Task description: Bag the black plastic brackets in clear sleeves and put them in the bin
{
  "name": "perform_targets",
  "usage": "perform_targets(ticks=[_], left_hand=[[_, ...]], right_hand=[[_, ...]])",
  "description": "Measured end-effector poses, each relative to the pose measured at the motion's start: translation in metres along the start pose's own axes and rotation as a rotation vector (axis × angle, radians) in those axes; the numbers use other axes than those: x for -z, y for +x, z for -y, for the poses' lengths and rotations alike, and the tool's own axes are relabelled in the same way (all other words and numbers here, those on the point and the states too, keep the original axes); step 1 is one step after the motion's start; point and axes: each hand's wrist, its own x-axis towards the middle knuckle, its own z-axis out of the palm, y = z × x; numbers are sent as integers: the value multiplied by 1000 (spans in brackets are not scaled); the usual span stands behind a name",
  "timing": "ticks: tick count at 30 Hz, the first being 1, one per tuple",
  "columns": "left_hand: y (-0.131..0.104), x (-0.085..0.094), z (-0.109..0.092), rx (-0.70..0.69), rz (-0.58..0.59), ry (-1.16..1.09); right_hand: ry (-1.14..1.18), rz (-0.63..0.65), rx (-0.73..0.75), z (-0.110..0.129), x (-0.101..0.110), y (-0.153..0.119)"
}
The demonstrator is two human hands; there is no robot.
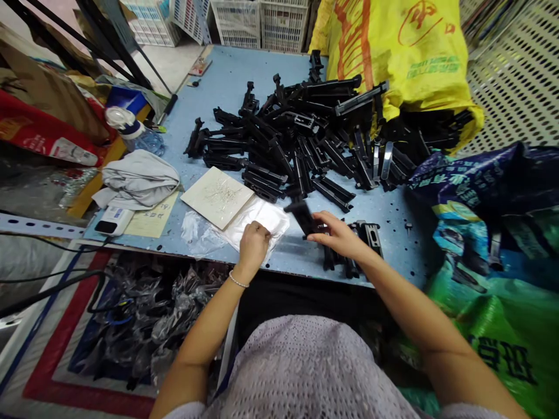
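My right hand (337,234) grips a black plastic part (301,214), tilted and blurred by motion, above the table's near side. My left hand (254,244) has its fingers pinched on a clear plastic bag (262,216) at the edge of a flat stack. On that stack lies a pale square board (217,198) with small bits scattered over it. Under and beside my right hand, several similar black parts (371,237) lie side by side. Beyond both hands spreads a large heap of black parts (279,134).
A yellow sack (393,52) spills black parts at the back right. At left are a grey cloth (137,179), a white device (114,221) and a water bottle (135,131). Below the table edge sits a pile of bagged parts (152,314). Green-blue sacks (493,302) stand at right.
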Motion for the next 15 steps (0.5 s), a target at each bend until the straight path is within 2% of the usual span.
perform_targets(ticks=[2, 4, 6, 8, 11, 13, 15], left_hand=[[9, 4, 13, 135, 26, -208], [14, 16, 24, 250, 73, -448], [15, 29, 29, 247, 79, -568], [14, 39, 31, 104, 64, -450], [15, 51, 32, -119, 66, -62], [17, 56, 33, -146, 64, 67], [18, 60, 32, -126, 53, 52]], right_hand=[[454, -65, -117, 2, -29, 2], [842, -56, -208, 6, -62, 11], [1043, -28, -275, 9, -89, 23], [1027, -70, -320, 9, -106, 31], [782, -168, -270, 8, -106, 23], [566, -109, -193, 7, -95, 8], [308, -21, -152, 8, -85, -6]])
